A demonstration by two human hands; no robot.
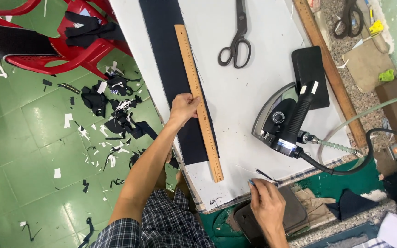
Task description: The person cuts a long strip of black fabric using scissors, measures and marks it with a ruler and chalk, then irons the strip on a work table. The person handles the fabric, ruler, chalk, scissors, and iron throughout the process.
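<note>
Presently the wooden ruler [198, 102] is pressed flat by the left hand [183, 108], whose fingers are spread over its middle, and it is laid lengthwise along the right edge of the dark navy fabric strip [173, 73] on the white table [258, 46]. A small thin object, too small to be identified, is pinched in the right hand [266, 203] at the table's near edge, above a dark pad [295, 213]. Black scissors [237, 39] and a steam iron [286, 120] are seen well apart to the right.

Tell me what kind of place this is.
Likely a tailoring or garment workshop: large scissors and a steam iron lie on the cutting table, and fabric scraps litter the floor.
</note>
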